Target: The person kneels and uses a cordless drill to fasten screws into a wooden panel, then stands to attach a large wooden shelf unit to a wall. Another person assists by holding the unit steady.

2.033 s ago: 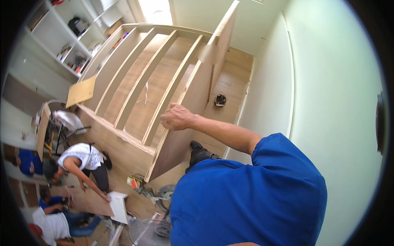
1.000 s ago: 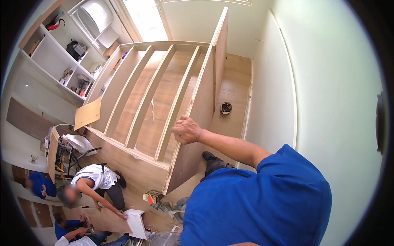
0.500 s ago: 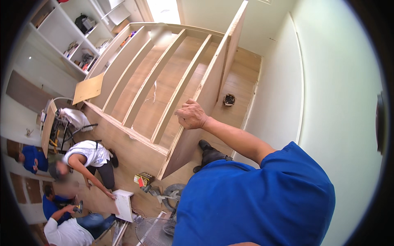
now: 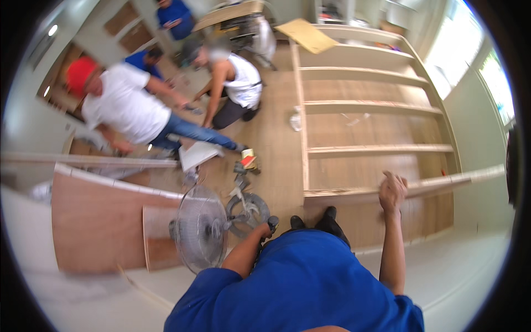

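Observation:
A large pale wooden frame with several parallel slats (image 4: 381,149) lies ahead and to the right. Its near side is a long board (image 4: 470,176) standing on edge. My right hand (image 4: 393,192) is over the top edge of that board, its fingers curled onto it. Beside my left hip, my left hand (image 4: 265,230) is closed around a dark, round-ended object (image 4: 273,222), whose kind I cannot make out. The fingers are partly hidden. A standing fan (image 4: 202,228) with a wire cage is just left of that hand.
Several people are at the left and back, one in a red cap (image 4: 83,77), another in a white vest (image 4: 240,80) bending low. A yellowish sheet (image 4: 306,36) rests on the frame's far corner. Brown panels (image 4: 105,221) lean at left; a white board (image 4: 198,154) is near the workers.
My view has swung left, bringing the fan, workers and my left hand into sight. My right hand stays at the board's edge. The person in the red cap now stands with a leg stretched out.

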Demonstrator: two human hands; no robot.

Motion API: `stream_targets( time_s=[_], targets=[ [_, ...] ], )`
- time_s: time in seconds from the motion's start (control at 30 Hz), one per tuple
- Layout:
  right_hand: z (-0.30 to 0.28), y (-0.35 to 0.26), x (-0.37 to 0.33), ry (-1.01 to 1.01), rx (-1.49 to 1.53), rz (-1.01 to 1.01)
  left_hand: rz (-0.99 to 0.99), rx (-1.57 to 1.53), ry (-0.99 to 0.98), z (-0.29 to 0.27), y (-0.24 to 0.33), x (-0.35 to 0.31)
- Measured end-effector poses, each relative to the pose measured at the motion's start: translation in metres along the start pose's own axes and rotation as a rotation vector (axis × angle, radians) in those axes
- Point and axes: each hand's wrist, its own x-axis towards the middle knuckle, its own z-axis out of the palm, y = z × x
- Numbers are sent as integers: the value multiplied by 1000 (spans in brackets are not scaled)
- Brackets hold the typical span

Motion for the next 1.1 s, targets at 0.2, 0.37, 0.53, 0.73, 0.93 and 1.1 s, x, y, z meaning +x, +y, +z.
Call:
stream_targets(
  time_s=[0.2,0.37,0.53,0.73,0.93,1.1],
  targets=[
    [3,1,2,-58,-55,-12,-185,-400,56,-10,4,-37],
    [0,-1,0,-69,-57,14,-165,-487,189,-24,8,-60],
    [-2,-11,6,-87,-34,-12,-244,-462,164,-22,3,-51],
    [-3,2,1,-52,-22,76,171,-68,277,17,-43,22],
    [2,1,11,-277,-14,99,13,-194,-23,15,-1,19],
    [-5,1,-2,-207,4,151,38,-148,-40,-27,45,32]
  ],
)
